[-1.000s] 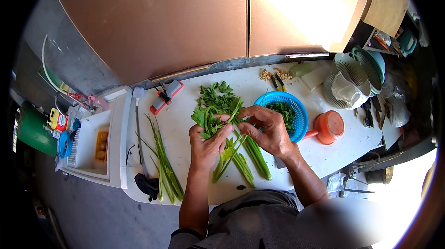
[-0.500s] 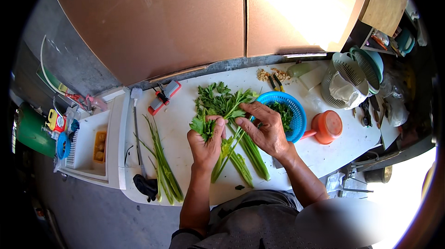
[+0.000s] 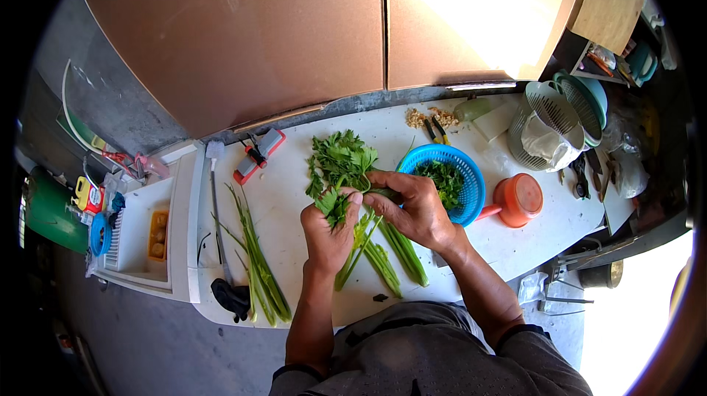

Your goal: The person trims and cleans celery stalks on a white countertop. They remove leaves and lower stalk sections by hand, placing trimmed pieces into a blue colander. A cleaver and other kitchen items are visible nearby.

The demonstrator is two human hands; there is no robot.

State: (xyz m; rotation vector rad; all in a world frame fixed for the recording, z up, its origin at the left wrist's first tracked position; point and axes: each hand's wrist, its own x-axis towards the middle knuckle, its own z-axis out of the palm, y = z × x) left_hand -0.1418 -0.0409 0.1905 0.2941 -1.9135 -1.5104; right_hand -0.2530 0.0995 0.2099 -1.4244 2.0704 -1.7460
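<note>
Closed on a leafy bunch of celery, my left hand is over the middle of the white table. My right hand pinches a green celery stem right beside it, the two hands almost touching. Celery leaves spread out just beyond my fingers. Below the hands, thick celery stalks lie on the table. To the right of my right hand stands a blue colander with cut green leaves in it. More bare stalks lie on the left.
An orange dipper rests right of the colander, with yellow-handled pliers behind it. A pale green basket stands at the back right. Left are a red-and-grey tool, a long brush and a white sink.
My right hand has drawn slightly left and closer to my left hand. The leafy sprig that reached toward the colander no longer shows there.
</note>
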